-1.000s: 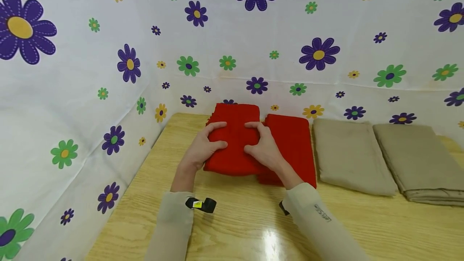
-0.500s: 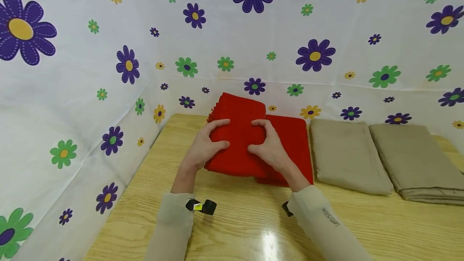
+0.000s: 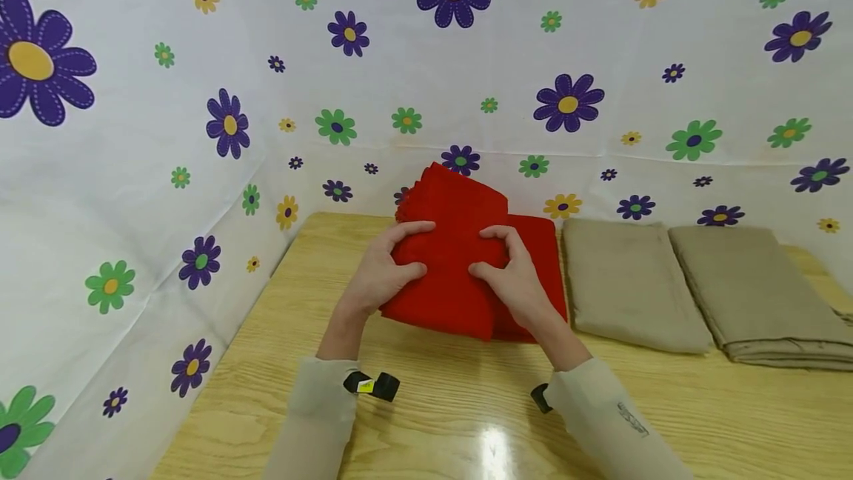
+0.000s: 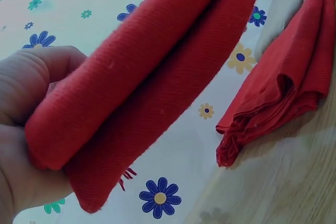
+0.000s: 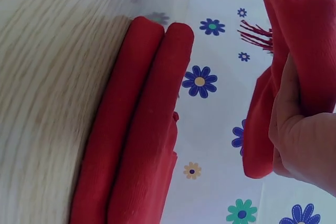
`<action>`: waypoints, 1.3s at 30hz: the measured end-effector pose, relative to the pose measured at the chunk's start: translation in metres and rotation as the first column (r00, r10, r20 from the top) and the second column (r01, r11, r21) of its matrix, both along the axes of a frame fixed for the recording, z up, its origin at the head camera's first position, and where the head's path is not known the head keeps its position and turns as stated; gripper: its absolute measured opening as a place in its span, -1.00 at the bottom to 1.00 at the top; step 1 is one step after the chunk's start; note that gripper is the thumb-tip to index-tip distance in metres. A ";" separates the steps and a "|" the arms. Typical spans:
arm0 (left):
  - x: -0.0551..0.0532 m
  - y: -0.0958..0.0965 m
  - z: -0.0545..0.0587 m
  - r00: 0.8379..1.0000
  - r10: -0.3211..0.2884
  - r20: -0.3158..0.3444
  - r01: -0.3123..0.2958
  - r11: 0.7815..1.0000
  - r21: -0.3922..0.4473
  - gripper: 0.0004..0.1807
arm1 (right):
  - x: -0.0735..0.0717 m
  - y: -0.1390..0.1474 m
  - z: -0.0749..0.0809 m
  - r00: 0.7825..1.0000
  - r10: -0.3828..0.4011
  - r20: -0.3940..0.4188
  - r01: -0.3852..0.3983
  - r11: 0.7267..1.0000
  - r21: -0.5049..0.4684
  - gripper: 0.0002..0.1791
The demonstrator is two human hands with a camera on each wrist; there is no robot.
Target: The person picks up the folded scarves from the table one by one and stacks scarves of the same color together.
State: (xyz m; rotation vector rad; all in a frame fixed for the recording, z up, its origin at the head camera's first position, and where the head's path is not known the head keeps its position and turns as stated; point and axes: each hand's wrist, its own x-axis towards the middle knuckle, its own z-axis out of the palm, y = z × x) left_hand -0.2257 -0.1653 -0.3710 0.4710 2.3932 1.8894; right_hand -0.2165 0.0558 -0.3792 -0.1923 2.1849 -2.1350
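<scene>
Both hands hold up a folded red scarf (image 3: 453, 265) by its two sides, off the tabletop. The left hand (image 3: 383, 272) grips the left side, thumb on the front face. On the right side, the right hand (image 3: 523, 287) pinches the fabric between thumb and fingers. Thick knit folds of the scarf (image 4: 126, 72) fill much of the left wrist view. Fringe (image 5: 257, 36) hangs out in the right wrist view. A second folded red cloth (image 3: 541, 258) lies on the table, partly hidden behind the held scarf and right hand.
Two folded beige cloths (image 3: 629, 284) (image 3: 760, 291) lie in a row to the right on the wooden table (image 3: 426, 406). A white flower-printed sheet (image 3: 506, 58) hangs behind the table and along its left side.
The held scarf has risen and shifted slightly right, and it now tilts with its top right corner lower. Both hands have kept their grip and moved with it.
</scene>
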 end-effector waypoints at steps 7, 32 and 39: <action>-0.002 0.021 -0.002 0.997 -0.046 -0.062 0.045 0.999 -0.029 -0.41 | 0.002 0.029 -0.005 0.992 0.117 0.049 -0.114 0.992 -0.058 -0.20; 0.010 0.060 -0.010 0.970 -0.221 -0.097 0.198 0.958 -0.208 -0.42 | 0.036 0.092 -0.017 0.988 0.131 -0.081 -0.127 0.990 0.054 -0.20; 0.015 0.064 -0.008 0.966 -0.238 -0.101 0.215 0.957 -0.195 -0.42 | 0.039 0.102 -0.018 0.989 0.105 -0.102 -0.113 0.991 -0.072 -0.22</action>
